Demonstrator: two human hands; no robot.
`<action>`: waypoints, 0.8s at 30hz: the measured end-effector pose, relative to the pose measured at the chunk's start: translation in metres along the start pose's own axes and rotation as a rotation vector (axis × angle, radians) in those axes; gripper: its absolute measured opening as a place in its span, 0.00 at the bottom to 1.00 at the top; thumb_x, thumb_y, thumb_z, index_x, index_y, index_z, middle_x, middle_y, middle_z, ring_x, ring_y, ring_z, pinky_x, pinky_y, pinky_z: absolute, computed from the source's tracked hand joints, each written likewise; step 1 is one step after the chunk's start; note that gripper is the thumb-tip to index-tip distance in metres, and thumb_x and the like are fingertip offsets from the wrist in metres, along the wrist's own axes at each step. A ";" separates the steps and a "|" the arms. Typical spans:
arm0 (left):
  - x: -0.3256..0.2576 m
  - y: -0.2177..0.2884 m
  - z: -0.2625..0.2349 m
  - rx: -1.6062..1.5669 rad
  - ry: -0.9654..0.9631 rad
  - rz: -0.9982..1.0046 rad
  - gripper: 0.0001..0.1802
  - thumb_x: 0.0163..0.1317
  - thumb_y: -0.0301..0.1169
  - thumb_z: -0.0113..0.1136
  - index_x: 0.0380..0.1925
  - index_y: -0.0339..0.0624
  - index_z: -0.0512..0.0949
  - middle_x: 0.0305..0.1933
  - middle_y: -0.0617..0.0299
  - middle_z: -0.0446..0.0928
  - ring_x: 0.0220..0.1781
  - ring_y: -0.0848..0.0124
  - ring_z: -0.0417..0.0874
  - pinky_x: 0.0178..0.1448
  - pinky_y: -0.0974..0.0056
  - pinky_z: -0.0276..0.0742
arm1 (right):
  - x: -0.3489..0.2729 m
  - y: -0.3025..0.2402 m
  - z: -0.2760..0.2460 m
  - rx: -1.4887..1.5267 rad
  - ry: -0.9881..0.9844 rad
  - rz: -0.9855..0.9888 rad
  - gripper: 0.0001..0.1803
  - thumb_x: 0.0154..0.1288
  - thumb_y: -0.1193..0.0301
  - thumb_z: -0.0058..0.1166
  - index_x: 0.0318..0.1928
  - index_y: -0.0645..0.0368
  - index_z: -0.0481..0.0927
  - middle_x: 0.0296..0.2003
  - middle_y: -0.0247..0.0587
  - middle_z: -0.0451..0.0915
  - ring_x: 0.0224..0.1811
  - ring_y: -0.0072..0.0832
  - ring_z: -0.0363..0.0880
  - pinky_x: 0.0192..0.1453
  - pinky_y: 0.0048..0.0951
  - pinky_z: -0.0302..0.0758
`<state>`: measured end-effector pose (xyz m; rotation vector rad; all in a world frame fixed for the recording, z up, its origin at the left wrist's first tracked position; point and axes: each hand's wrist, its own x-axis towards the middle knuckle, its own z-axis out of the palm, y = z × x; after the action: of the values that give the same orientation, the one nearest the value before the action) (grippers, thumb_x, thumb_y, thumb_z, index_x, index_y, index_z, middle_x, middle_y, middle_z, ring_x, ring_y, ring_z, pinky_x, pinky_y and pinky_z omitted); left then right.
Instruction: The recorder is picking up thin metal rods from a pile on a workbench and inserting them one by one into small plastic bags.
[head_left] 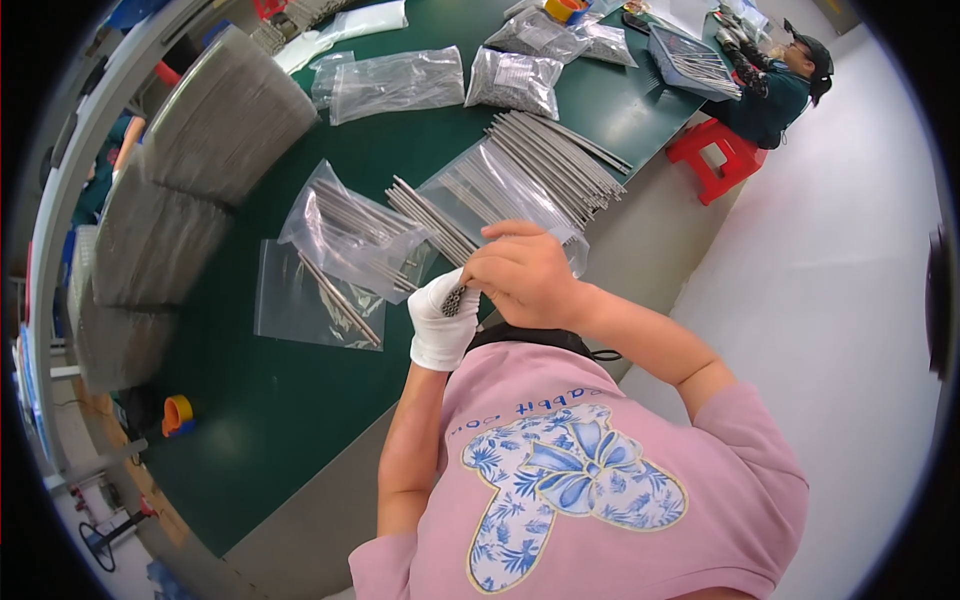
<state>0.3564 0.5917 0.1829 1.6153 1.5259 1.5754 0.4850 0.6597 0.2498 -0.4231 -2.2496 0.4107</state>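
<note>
My left hand (440, 335), in a white glove, is wrapped round a bundle of thin grey metal rods (453, 300), whose round ends show in its grip. Close against it, my right hand (525, 275) is bare, with fingers curled down at the bundle; what they pinch is hidden. Just beyond the hands, more loose rods (425, 215) lie on the green table. To their left a clear plastic bag (350, 220) covers several rods, and a flat clear bag (285, 300) lies under others. A large row of rods (560, 165) rests on clear plastic at the right.
On the green table (270, 420) stand grey plastic-wrapped stacks (225, 115) at the left. Filled clear bags (515, 82), an empty-looking bag (398, 85) and a blue tray of rods (690, 65) lie farther back. Orange tape (178, 415) sits near left. A co-worker (775, 100) sits beyond a red stool (720, 160).
</note>
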 end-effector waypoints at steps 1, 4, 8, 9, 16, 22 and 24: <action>0.003 0.002 0.000 0.002 -0.020 0.001 0.10 0.50 0.22 0.62 0.34 0.42 0.77 0.26 0.56 0.78 0.24 0.63 0.79 0.31 0.69 0.74 | 0.002 0.001 0.000 0.023 0.052 0.011 0.06 0.44 0.78 0.57 0.26 0.57 0.77 0.23 0.32 0.78 0.24 0.28 0.76 0.47 0.35 0.73; 0.003 0.003 0.001 0.015 -0.015 0.014 0.10 0.50 0.21 0.61 0.34 0.42 0.77 0.26 0.56 0.78 0.25 0.62 0.79 0.31 0.68 0.74 | 0.002 0.001 0.002 0.046 0.054 0.027 0.06 0.44 0.79 0.57 0.26 0.57 0.77 0.22 0.32 0.78 0.23 0.28 0.75 0.47 0.34 0.72; 0.004 0.003 0.002 -0.008 -0.018 0.041 0.11 0.49 0.20 0.62 0.34 0.42 0.77 0.27 0.56 0.78 0.26 0.62 0.80 0.31 0.68 0.74 | 0.001 0.001 0.000 0.054 0.075 0.031 0.06 0.44 0.79 0.57 0.25 0.57 0.76 0.22 0.31 0.78 0.23 0.27 0.75 0.47 0.33 0.72; 0.005 0.003 0.003 -0.020 -0.018 0.049 0.11 0.48 0.20 0.62 0.34 0.42 0.77 0.27 0.56 0.78 0.26 0.62 0.80 0.31 0.68 0.74 | 0.000 0.001 -0.001 0.058 0.088 0.042 0.06 0.45 0.79 0.57 0.26 0.57 0.77 0.22 0.31 0.78 0.23 0.27 0.75 0.47 0.33 0.71; 0.007 0.001 0.007 -0.011 0.022 0.038 0.11 0.48 0.20 0.63 0.33 0.42 0.77 0.27 0.56 0.78 0.26 0.62 0.80 0.30 0.67 0.74 | 0.014 0.005 -0.013 0.144 0.023 0.127 0.06 0.47 0.79 0.57 0.27 0.57 0.77 0.24 0.32 0.79 0.24 0.28 0.76 0.47 0.33 0.71; 0.008 -0.002 0.010 -0.010 0.041 0.069 0.13 0.47 0.20 0.63 0.35 0.42 0.76 0.26 0.56 0.78 0.25 0.62 0.80 0.29 0.67 0.74 | 0.015 0.010 -0.011 0.131 0.012 0.117 0.06 0.46 0.80 0.57 0.27 0.58 0.77 0.24 0.34 0.78 0.25 0.32 0.76 0.43 0.32 0.73; 0.010 -0.002 0.010 0.002 0.052 0.080 0.14 0.47 0.20 0.63 0.36 0.42 0.76 0.26 0.56 0.78 0.25 0.62 0.80 0.28 0.67 0.74 | 0.017 0.007 -0.011 0.120 0.005 0.133 0.06 0.45 0.80 0.57 0.27 0.58 0.77 0.24 0.36 0.78 0.25 0.33 0.76 0.42 0.31 0.73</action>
<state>0.3621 0.6046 0.1821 1.6678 1.5069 1.6712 0.4842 0.6751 0.2650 -0.5119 -2.1855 0.6098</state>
